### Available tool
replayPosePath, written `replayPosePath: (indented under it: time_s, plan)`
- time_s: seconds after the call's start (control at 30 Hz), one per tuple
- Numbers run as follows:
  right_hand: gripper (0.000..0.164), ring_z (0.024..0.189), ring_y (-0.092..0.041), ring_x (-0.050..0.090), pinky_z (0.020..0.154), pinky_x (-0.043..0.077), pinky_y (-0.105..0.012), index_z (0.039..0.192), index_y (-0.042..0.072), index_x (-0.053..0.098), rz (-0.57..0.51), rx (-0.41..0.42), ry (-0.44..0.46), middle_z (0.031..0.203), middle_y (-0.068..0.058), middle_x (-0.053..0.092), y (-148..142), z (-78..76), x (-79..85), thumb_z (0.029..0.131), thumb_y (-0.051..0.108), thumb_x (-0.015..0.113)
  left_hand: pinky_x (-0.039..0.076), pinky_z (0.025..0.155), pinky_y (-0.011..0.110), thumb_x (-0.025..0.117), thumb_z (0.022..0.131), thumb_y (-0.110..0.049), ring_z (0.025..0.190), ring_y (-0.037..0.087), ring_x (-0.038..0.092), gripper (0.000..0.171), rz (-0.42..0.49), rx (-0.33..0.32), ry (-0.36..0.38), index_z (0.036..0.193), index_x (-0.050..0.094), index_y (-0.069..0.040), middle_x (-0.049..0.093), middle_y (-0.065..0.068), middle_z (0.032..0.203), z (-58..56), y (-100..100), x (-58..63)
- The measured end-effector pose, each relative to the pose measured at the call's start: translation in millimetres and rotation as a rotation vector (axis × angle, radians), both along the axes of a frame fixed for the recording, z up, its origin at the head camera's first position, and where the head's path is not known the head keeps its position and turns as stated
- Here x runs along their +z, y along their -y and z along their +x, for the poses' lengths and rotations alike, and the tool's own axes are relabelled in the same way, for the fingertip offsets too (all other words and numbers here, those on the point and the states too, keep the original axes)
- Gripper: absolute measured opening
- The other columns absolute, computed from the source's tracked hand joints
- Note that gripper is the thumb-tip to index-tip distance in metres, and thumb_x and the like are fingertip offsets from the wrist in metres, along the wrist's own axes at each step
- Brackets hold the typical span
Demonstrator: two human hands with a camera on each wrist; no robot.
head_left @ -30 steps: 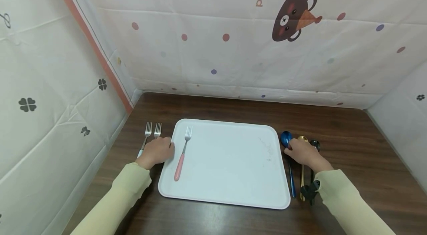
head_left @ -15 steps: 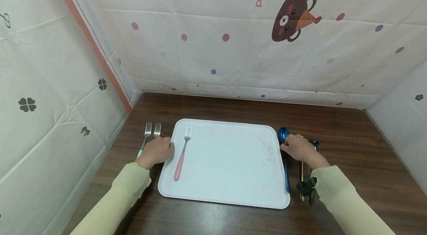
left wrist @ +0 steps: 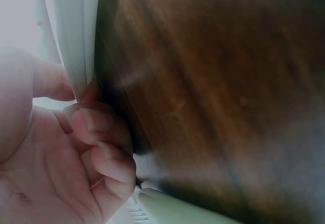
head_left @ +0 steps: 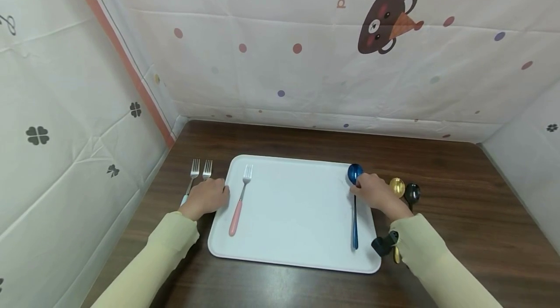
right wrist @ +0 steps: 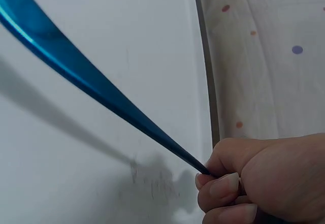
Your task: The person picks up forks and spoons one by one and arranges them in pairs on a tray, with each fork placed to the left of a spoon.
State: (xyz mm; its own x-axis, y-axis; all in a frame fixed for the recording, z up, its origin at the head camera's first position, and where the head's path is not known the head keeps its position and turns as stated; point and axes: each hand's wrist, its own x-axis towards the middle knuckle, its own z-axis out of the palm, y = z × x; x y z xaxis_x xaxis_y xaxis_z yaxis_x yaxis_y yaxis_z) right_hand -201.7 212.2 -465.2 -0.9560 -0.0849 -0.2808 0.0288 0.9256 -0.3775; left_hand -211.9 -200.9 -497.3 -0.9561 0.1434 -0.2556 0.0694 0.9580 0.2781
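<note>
Silver tines mark two metal forks (head_left: 194,170) on the brown wooden table (head_left: 280,291), beside the left hand (head_left: 207,197), which partly hides them. Its thumb and fingers pinch the left rim of a rectangular white tray (head_left: 297,215). Just right of that hand, a pink-handled metal fork (head_left: 238,205) lies on the tray. Farther right, a glossy blue long-handled spoon (head_left: 355,225) is pinched near its neck by the right hand (head_left: 375,191); its handle hangs over the tray, apart from its shadow. Setting it down neatly probably calls for lowering both ends together, handle straight, tray steadied. Beyond the right hand lie a round-bowled gold spoon (head_left: 397,187) and a black spoon (head_left: 412,193).
</note>
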Motion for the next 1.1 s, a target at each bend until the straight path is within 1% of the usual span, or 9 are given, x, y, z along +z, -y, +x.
replayPosePath:
  time_s: [0.1, 0.23, 0.37, 0.53, 0.7, 0.8, 1.1]
  plan:
    - [0.02, 0.059, -0.016, 0.047, 0.053, 0.037, -0.026, 0.083, 0.003, 0.064, 0.001, -0.002, -0.001, 0.063, -0.002, 0.046, 8, -1.7, -2.2, 0.094, 0.019, 0.058, 0.038, 0.054, 0.033, 0.041, 0.097, -0.025, 0.059, 0.021, 0.05, 0.033, -0.004, 0.001, 0.0, 0.096, 0.062, 0.0, 0.051, 0.009, 0.065, -0.1, 0, 0.6]
    - [0.02, 0.06, -0.017, 0.048, 0.053, 0.037, -0.027, 0.081, 0.004, 0.066, 0.002, 0.016, 0.0, 0.062, -0.002, 0.046, 16, -4.3, -6.0, 0.093, 0.019, 0.06, 0.038, 0.053, 0.033, 0.041, 0.097, -0.026, 0.058, 0.021, 0.05, 0.034, -0.002, 0.006, 0.009, 0.098, 0.062, 0.001, 0.051, 0.009, 0.065, -0.3, -1, 0.2]
    - [0.02, 0.062, -0.017, 0.05, 0.055, 0.038, -0.027, 0.082, 0.004, 0.068, -0.013, 0.03, 0.018, 0.063, -0.003, 0.049, 24, -6.2, -6.6, 0.092, 0.019, 0.061, 0.039, 0.054, 0.033, 0.041, 0.097, -0.026, 0.058, 0.021, 0.05, 0.033, 0.0, 0.005, 0.007, 0.096, 0.062, 0.0, 0.05, 0.009, 0.065, -0.1, 0, -1.2]
    - [0.022, 0.059, -0.017, 0.05, 0.054, 0.039, -0.026, 0.077, 0.006, 0.067, -0.031, 0.042, 0.023, 0.061, -0.003, 0.048, 34, -8.0, -7.9, 0.093, 0.02, 0.06, 0.039, 0.054, 0.034, 0.041, 0.097, -0.025, 0.059, 0.021, 0.05, 0.033, -0.002, -0.003, -0.013, 0.095, 0.062, 0.0, 0.051, 0.009, 0.065, -0.5, 0, -0.9]
    - [0.022, 0.059, -0.017, 0.049, 0.054, 0.038, -0.026, 0.077, 0.006, 0.066, -0.056, 0.041, 0.038, 0.063, -0.004, 0.049, 47, -8.9, -8.7, 0.093, 0.019, 0.06, 0.039, 0.054, 0.033, 0.042, 0.097, -0.026, 0.058, 0.022, 0.05, 0.034, 0.0, 0.003, -0.006, 0.096, 0.062, 0.001, 0.051, 0.009, 0.065, -0.6, 0, 1.2]
    - [0.023, 0.059, -0.016, 0.048, 0.055, 0.037, -0.025, 0.075, 0.006, 0.066, -0.067, 0.048, 0.037, 0.062, -0.003, 0.048, 55, -9.9, -8.5, 0.093, 0.018, 0.06, 0.039, 0.054, 0.033, 0.042, 0.097, -0.026, 0.059, 0.022, 0.05, 0.034, -0.001, 0.007, -0.002, 0.098, 0.062, 0.001, 0.051, 0.009, 0.065, -0.4, -1, 2.0]
    - [0.028, 0.054, -0.014, 0.045, 0.053, 0.034, -0.024, 0.065, 0.007, 0.063, -0.089, 0.079, 0.017, 0.056, 0.001, 0.043, 76, -12.7, -10.7, 0.092, 0.017, 0.059, 0.037, 0.051, 0.033, 0.041, 0.098, -0.023, 0.057, 0.02, 0.048, 0.031, -0.007, 0.0, -0.027, 0.089, 0.061, -0.002, 0.049, 0.008, 0.064, 0.5, 0, 0.2]
